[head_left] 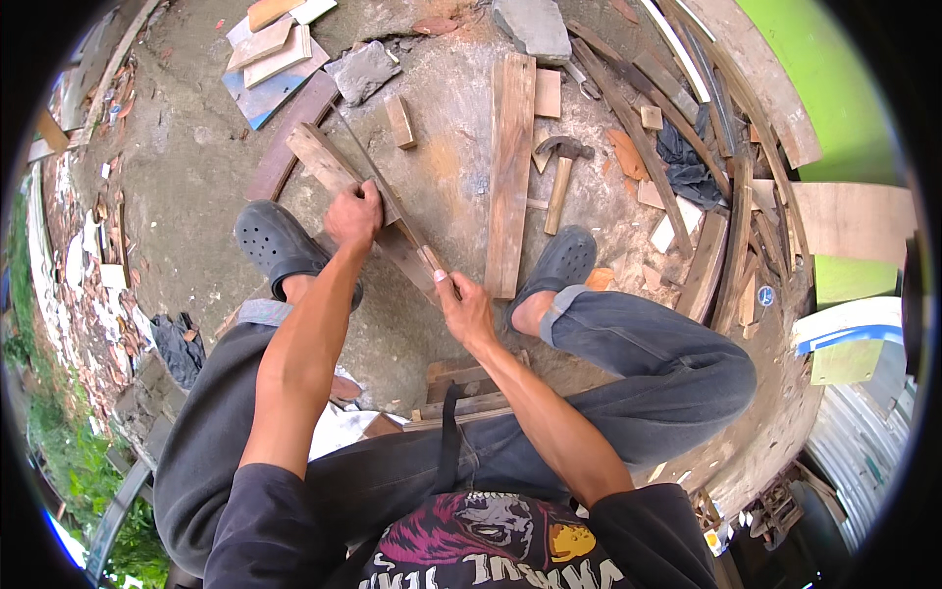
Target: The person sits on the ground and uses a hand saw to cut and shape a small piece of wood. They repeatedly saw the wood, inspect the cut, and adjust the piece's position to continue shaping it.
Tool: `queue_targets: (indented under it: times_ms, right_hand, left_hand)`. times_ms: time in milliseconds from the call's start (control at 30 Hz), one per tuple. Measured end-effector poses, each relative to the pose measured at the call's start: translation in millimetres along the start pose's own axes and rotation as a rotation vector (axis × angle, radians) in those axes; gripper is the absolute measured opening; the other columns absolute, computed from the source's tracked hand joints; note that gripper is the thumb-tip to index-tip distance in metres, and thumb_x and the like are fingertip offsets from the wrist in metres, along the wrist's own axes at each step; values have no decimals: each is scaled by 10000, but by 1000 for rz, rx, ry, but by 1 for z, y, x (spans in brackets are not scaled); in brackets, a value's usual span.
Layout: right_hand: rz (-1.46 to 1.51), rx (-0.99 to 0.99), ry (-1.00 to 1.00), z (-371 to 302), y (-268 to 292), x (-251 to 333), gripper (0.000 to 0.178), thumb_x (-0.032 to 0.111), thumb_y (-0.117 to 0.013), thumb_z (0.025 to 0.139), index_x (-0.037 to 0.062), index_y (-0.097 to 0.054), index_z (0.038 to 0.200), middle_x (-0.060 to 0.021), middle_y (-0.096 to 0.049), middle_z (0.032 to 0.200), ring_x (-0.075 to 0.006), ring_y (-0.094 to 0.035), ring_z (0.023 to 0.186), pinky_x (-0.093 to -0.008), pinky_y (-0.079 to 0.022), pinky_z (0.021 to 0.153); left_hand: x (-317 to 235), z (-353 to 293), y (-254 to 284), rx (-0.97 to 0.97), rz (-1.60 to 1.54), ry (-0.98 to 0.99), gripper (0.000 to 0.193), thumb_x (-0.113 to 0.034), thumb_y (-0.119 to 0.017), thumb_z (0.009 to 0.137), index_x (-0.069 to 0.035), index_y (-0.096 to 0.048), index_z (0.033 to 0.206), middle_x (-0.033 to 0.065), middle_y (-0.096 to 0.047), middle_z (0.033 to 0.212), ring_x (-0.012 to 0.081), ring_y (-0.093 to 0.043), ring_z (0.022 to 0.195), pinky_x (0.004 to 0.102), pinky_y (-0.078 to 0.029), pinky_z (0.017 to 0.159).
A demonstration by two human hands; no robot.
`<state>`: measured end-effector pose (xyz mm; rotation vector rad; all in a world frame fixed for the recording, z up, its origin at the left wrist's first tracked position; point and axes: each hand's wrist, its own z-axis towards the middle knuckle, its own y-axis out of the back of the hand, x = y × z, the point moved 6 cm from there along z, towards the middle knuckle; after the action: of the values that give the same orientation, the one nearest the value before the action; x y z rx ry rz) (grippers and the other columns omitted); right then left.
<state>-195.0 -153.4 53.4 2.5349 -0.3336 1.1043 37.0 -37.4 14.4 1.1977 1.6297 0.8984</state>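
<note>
My left hand [354, 212] is closed over a wooden plank [322, 160] that slants between my feet. In my closed right hand [464, 308] is the handle end of a long, thin blade [371, 165], which looks like a handsaw seen nearly edge-on. The blade runs along the plank's right side, past my left hand. Where its edge meets the wood is hidden. Beside my left hand stands my left clog [275, 239]; my right clog [564, 257] is right of my right hand.
A thick wooden board [511, 177] and a claw hammer [558, 191] lie to the right. A small wood block [400, 122] and a grey stone [363, 72] are beyond the plank. Stacked board pieces [275, 59] lie far left, and long timber strips [638, 137] far right.
</note>
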Motion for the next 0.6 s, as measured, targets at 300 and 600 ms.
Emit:
queue_targets:
  times_ms: [300, 600]
  right_hand:
    - [-84, 76, -148, 7, 10, -3, 489, 484, -551, 1005, 20, -620, 868, -43, -534, 607, -135, -497, 562, -348, -413, 551]
    - [-53, -40, 26, 11, 7, 9, 477, 458, -558, 1013, 68, -608, 1282, -82, -670, 714, -186, -658, 682, -350, -490, 635]
  left_hand:
    - [2, 4, -5, -20, 37, 22, 494, -494, -497, 893, -85, -756, 990, 243, -713, 945, 437, -676, 935, 489, -512, 867]
    - [0, 1, -3, -14, 37, 0, 493, -489, -476, 897, -81, -741, 972, 243, -709, 969, 440, -667, 959, 494, -509, 873]
